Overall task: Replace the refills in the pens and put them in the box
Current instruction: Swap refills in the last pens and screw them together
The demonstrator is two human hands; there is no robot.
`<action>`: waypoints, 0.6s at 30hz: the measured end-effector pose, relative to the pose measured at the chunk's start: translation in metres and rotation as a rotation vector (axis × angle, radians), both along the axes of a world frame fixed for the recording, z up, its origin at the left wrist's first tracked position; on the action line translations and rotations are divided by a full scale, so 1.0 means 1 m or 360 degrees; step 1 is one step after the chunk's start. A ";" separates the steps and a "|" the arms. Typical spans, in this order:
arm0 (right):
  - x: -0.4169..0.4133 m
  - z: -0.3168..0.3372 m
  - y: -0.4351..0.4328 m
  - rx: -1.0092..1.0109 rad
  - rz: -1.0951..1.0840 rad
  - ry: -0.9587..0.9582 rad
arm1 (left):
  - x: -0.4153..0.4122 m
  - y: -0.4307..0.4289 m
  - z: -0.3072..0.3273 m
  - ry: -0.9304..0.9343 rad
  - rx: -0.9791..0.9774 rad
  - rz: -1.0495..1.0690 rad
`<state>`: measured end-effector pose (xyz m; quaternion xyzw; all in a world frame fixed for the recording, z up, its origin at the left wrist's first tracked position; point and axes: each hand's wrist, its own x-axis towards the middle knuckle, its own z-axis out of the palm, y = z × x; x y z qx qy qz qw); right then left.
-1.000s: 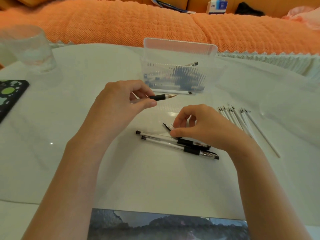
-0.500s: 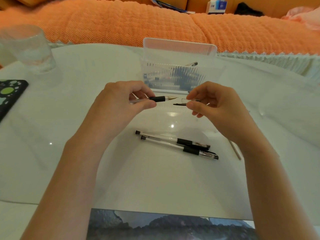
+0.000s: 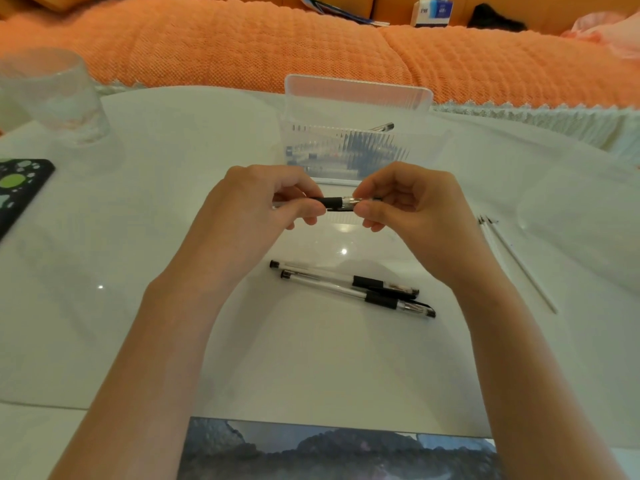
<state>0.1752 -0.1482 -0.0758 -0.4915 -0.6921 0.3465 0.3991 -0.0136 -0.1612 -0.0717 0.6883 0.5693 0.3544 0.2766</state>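
My left hand (image 3: pixel 256 206) grips a clear pen with a black grip (image 3: pixel 334 202), held level above the white table (image 3: pixel 138 306). My right hand (image 3: pixel 408 202) pinches a clear cap over the pen's tip end, so both hands meet on the pen. Two more capped pens (image 3: pixel 356 289) lie side by side on the table below my hands. Behind my hands stands the clear ribbed box (image 3: pixel 356 133) with several pens inside. White refills (image 3: pixel 512 254) lie to the right, partly hidden by my right hand.
A glass (image 3: pixel 52 95) stands at the far left. A dark case with green spots (image 3: pixel 17 188) lies at the left edge. A picture or screen (image 3: pixel 329 452) lies at the near edge. An orange sofa (image 3: pixel 242 46) runs behind the table.
My right hand picked a cap up from beside the pens on the table, lifted it, and brought it onto the tip of the pen in my left hand.
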 end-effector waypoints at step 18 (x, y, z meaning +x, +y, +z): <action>-0.004 -0.005 -0.002 -0.0062 -0.0038 -0.0059 | 0.002 0.002 -0.001 0.0114 -0.0040 -0.0029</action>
